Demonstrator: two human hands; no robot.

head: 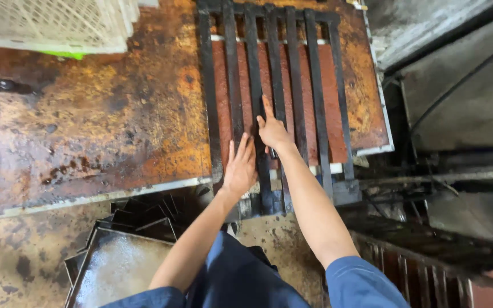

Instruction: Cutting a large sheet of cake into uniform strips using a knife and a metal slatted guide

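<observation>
A black metal grate [292, 74] made of several long parallel bars lies on a rusty orange steel table [104, 114], over a reddish-brown plate [330, 97]. My left hand [239, 165] rests flat, fingers together, on the bars near the grate's front end. My right hand [272, 130] lies just beyond it with fingers spread and the index finger pointing up along a bar. Neither hand grips anything. Both arms wear blue short sleeves.
A white plastic lattice crate [52, 23] stands at the table's back left. Below the table's front edge, a stack of dark oily metal trays [121, 256] leans. Grimy machine parts and more barred grates [417, 268] fill the right side.
</observation>
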